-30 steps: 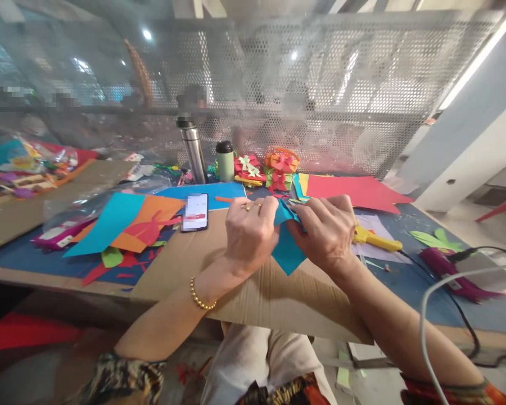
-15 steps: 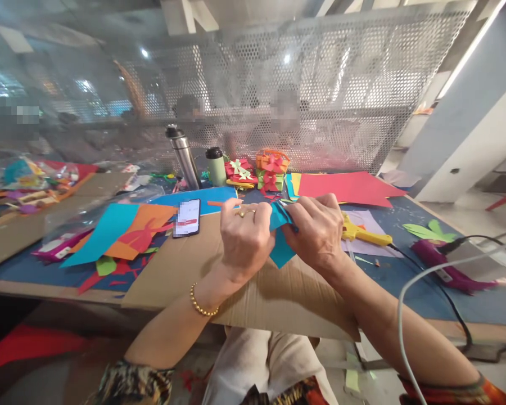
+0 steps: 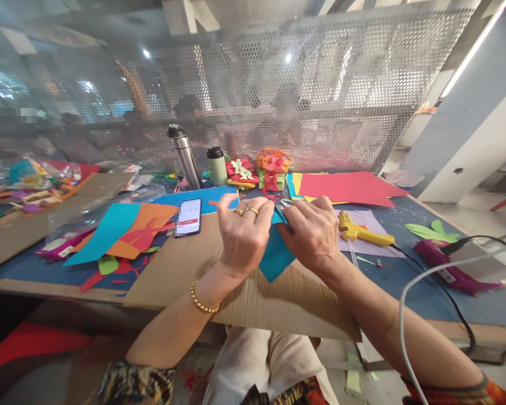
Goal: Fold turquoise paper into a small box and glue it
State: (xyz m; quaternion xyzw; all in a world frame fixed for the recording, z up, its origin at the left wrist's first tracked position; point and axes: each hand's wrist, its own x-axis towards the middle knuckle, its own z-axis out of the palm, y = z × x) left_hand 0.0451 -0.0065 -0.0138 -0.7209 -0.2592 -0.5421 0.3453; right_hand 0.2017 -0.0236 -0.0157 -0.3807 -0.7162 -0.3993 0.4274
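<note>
Over a sheet of brown cardboard (image 3: 185, 270), both my hands are closed on a piece of blue paper (image 3: 277, 256). My left hand (image 3: 245, 233), with rings on it, grips the paper's left side near the top. At its upper right, my right hand (image 3: 314, 230) presses the paper between thumb and fingers. The paper's lower part hangs as a loose pointed corner between the hands. A dark edge and a small metallic glint show by the right fingertips; what they belong to I cannot make out.
A phone (image 3: 188, 217) lies left of my hands, beside coloured paper cutouts (image 3: 141, 230). A yellow glue gun (image 3: 362, 232) with a cord is at right. Behind stand a steel bottle (image 3: 186, 160), a green flask (image 3: 216, 167) and paper-flower boxes (image 3: 274, 169). A white cable (image 3: 401, 320) loops over my right forearm.
The blue paper has turned and its loose corner hangs lower and further left. Both hands stay closed on it, with the left knuckles slightly rotated.
</note>
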